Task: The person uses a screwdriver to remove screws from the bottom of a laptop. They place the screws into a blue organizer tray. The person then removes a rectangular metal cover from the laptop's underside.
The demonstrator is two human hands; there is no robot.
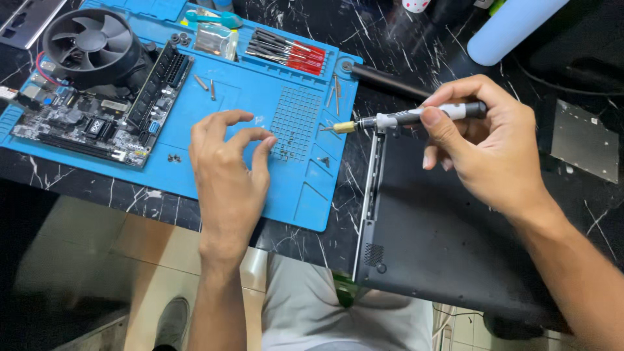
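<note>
Right hand (484, 146), right of centre in the frame, fingers closed round a precision screwdriver (416, 117) held almost level, brass-coloured bit end pointing left, tip just past the upper left corner of the black laptop base (442, 227). Tip sits over the right edge of the blue repair mat (247, 97), not in any screw that I can make out.

Left hand (227, 175), centre frame, holds nothing: fingers curled and narrowly spread, fingertips down on the mat beside the gridded screw tray area (296, 123). A small loose screw (323, 160) lies just right of that grid, near the mat's edge. Two more screws (173, 157) sit lower left by the motherboard (97, 117), which carries a black cooler fan (88, 42) in the upper left corner. Red-handled screwdriver bits (289, 52) are racked at top centre. Grey metal plate (584, 140) lies at right, well apart from both hands.

Judgement: the work in hand looks like handling small screws from the laptop base. To do it well, keep the driver level so nothing on the bit drops, pinch the screw with thumb and index rather than sweeping it, and park screws inside the grid cells, away from the mat's edge where they could roll off. Cannot tell whether a screw clings to the bit.
</note>
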